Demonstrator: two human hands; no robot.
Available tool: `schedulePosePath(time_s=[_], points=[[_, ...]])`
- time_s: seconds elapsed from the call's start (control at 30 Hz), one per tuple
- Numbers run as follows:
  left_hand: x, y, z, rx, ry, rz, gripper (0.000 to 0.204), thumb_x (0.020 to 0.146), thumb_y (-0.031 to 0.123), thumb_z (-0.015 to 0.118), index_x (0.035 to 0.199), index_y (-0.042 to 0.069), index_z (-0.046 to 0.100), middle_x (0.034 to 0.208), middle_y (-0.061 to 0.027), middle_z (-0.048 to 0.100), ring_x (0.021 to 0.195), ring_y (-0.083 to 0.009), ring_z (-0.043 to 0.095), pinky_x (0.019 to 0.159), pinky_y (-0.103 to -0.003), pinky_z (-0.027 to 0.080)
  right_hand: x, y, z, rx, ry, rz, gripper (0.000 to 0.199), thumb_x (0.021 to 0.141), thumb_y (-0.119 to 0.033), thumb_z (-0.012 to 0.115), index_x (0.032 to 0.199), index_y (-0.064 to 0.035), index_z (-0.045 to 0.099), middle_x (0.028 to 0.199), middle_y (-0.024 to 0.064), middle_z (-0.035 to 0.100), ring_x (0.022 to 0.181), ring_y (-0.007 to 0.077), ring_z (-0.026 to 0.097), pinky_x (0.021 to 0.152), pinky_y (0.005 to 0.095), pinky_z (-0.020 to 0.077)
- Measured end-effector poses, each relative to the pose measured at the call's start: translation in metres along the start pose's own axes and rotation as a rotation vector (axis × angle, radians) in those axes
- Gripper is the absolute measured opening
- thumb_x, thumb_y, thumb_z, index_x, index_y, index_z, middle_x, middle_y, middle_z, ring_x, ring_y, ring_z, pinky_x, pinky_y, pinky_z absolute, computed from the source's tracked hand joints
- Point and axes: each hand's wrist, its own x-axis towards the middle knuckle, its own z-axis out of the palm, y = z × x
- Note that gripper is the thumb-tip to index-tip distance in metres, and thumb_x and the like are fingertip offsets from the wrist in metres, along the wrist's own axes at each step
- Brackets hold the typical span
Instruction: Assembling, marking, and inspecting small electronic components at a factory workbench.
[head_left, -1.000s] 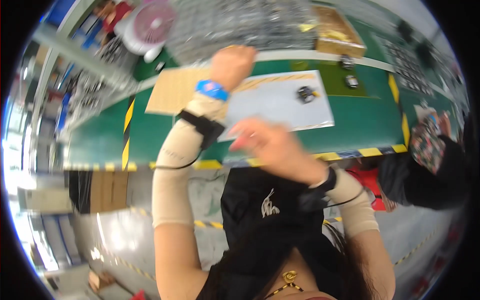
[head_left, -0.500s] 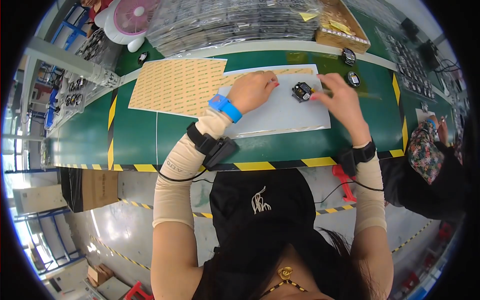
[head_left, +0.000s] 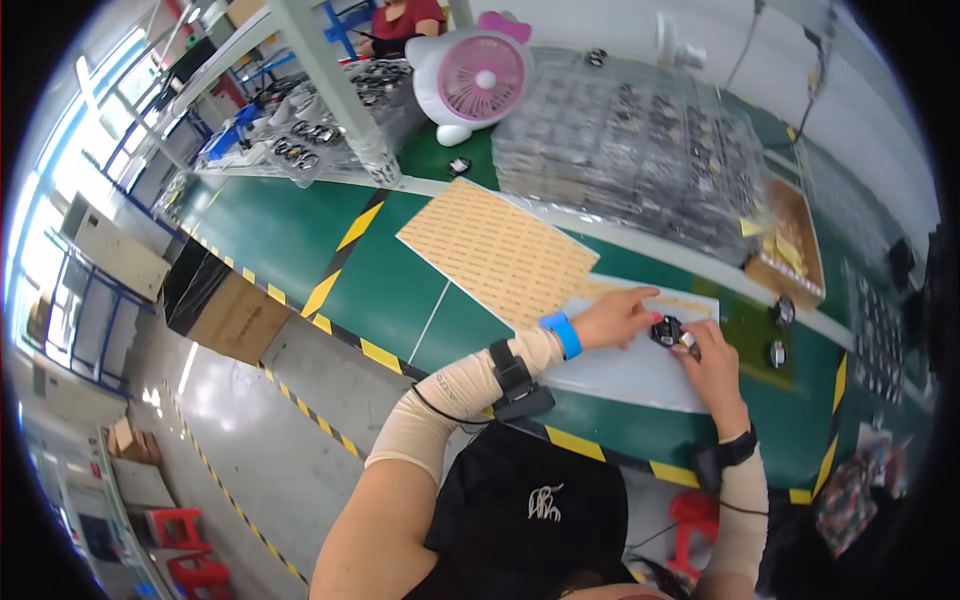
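A round black watch-like module (head_left: 664, 330) with exposed inner parts is over the white sheet (head_left: 612, 378). My right hand (head_left: 714, 362) pinches its right side between thumb and fingers; a small pale piece shows at those fingertips. My left hand (head_left: 612, 318) has its index finger stretched out above the module's left edge. Its thumb tip is close beside the module; whether it touches I cannot tell. A yellow-tan sheet of small stickers (head_left: 505, 250) lies left of the white sheet, partly behind my left hand.
Two more round modules (head_left: 783, 312) rest at the right, by an open cardboard box (head_left: 800, 245). Stacked clear plastic trays (head_left: 620, 140) line the back. A white and pink fan (head_left: 482, 80) stands at the back left. Yellow-black tape (head_left: 575, 443) marks the table's front edge.
The view has swung left, showing more of the fan and floor. My right hand has closed on the module's side, and my left hand has come nearer to it with its index finger extended.
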Motion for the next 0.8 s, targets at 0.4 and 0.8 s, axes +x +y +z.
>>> schedulePosePath(time_s=[0.4,0.8], points=[[-0.009,0.000,-0.014,-0.783,-0.152,-0.123,0.054,0.090,0.029,0.050,0.133,0.004,0.030,0.102,-0.0102,0.051,0.078,-0.0155,0.058,0.065,-0.029,0.054,0.041,-0.050,0.009,0.202,0.340,-0.235,0.015,0.073,0.007,0.060,0.086,-0.0001,0.058,0.082,0.0121,0.057,0.068,0.0242,0.057,0.057,0.0280,0.0454],[-0.014,-0.003,-0.012,-1.233,-0.431,-0.336,0.030,0.090,0.032,0.050,0.106,0.006,0.048,0.086,-0.0036,0.055,0.071,-0.0119,0.058,0.057,-0.022,0.049,0.029,-0.057,0.016,0.090,0.526,-0.405,0.017,0.072,0.005,0.062,0.087,-0.0020,0.060,0.083,0.0123,0.058,0.064,0.0251,0.059,0.053,0.0301,0.0475]])
